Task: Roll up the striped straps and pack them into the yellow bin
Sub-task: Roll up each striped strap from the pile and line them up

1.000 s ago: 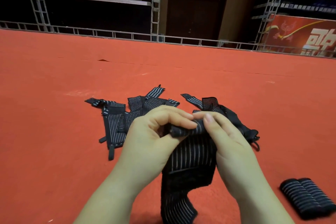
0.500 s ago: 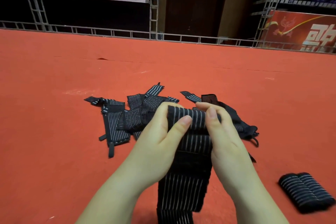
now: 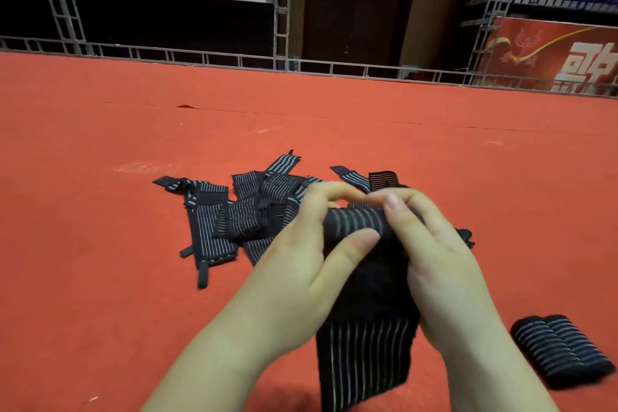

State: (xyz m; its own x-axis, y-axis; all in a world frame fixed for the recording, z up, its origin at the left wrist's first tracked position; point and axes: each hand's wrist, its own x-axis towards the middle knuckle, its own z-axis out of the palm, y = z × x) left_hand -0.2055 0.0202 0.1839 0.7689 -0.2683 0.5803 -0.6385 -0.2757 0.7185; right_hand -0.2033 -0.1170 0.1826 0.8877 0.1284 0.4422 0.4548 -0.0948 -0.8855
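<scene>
Both hands hold one black strap with thin white stripes [image 3: 364,341] above the red floor. Its top end is rolled into a short cylinder. My left hand [image 3: 301,264] grips the left end of that roll, thumb pressed on its front. My right hand [image 3: 431,254] pinches the right end from above. The loose tail hangs down between my forearms. A pile of several unrolled striped straps [image 3: 234,211] lies on the floor just beyond my hands. Two rolled straps [image 3: 561,349] lie side by side at the lower right. No yellow bin is in view.
Red carpet [image 3: 100,211] covers the floor all around. A low metal railing [image 3: 234,58] runs along its far edge, with scaffold towers, a dark doorway and a red banner [image 3: 568,53] behind it.
The roll at the strap's top has grown thicker as my fingers turned it. The hanging tail has become shorter. The pile and the two rolled straps have not moved.
</scene>
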